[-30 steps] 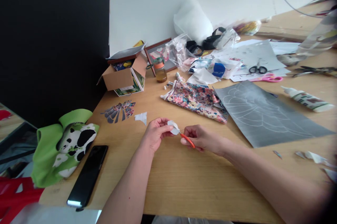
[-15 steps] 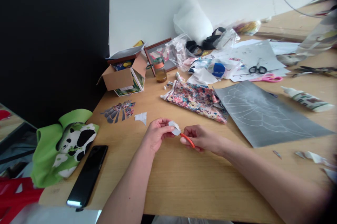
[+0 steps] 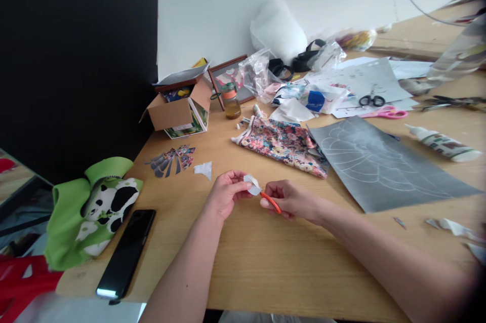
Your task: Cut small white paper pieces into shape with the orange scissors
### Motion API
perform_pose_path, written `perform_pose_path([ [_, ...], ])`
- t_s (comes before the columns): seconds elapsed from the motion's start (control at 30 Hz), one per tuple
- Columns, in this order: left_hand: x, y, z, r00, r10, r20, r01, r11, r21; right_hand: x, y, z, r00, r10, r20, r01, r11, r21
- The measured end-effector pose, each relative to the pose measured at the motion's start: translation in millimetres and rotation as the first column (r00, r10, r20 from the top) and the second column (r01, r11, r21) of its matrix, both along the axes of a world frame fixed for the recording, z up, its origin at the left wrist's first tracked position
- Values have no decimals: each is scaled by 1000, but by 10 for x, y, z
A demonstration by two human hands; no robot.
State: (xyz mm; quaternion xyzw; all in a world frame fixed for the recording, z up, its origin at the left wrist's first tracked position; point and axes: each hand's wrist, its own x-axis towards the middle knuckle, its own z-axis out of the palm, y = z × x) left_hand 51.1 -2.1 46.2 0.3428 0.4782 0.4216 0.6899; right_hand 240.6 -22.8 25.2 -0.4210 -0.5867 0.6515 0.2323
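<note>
Just above the table, my left hand pinches a small whitish piece, paper or backed fabric; I cannot tell which. My right hand is closed around the orange handles of small scissors. The scissors' tips meet the lower right edge of the piece, and the blades are mostly hidden. A pale scrap lies flat to the left of my left hand. Beyond it are cut grey and floral pieces arranged in a fan.
Folded floral fabric lies beyond my hands. A grey sheet with white curved lines and a glue bottle are at right. A phone and green panda-patterned cloth are at left. A cardboard box and a jar stand behind.
</note>
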Motion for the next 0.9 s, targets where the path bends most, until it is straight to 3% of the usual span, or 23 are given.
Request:
perform_pose_path([
  [0.63,-61,22,-34,997,-70,-25,70,998,-1,-13,-12,72,1000,-22,-12,22,999,-23],
  [0.9,-56,20,-3,1000,-19,-4,19,999,32,-3,-5,43,1000,-9,-29,8,999,-38],
])
